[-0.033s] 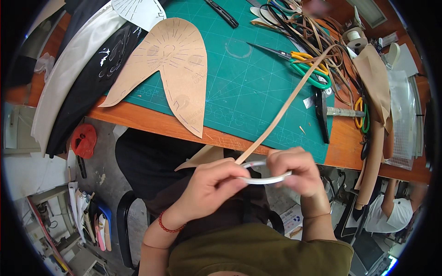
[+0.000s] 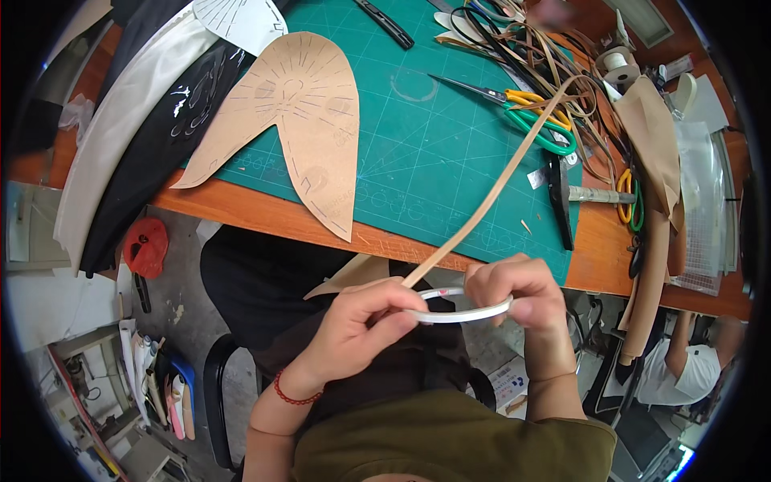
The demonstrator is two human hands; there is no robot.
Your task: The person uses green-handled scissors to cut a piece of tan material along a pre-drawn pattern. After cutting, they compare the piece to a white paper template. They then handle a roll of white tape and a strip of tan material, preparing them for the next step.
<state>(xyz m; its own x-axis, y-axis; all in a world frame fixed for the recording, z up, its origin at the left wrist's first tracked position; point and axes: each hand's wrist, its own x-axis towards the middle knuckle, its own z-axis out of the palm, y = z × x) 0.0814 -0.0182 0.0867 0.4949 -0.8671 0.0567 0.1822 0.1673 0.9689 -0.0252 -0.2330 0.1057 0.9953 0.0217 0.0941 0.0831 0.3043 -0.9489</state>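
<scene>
In front of my body, above my lap, a narrow white tape roll (image 2: 458, 316) spans my two hands, with a red mark on its inner side. My left hand (image 2: 357, 325) pinches its left side between thumb and fingers. A tan leather strip (image 2: 474, 221) runs from that same hand up over the mat to the pile at the back right. Curled fingers of my right hand (image 2: 518, 291) grip the roll's right side. The strip's lower end is hidden behind the left hand.
A green cutting mat (image 2: 401, 161) covers the wooden table. On it lie a tan template (image 2: 321, 120), a black cutter (image 2: 385, 24), scissors (image 2: 538, 120) and tangled strips (image 2: 554, 56). A hammer (image 2: 562, 197) rests at right. Another person (image 2: 683, 369) sits at lower right.
My right hand's thumb and fingers have shifted at the roll's right side, and more of the roll shows. My left hand has moved slightly left with the strip.
</scene>
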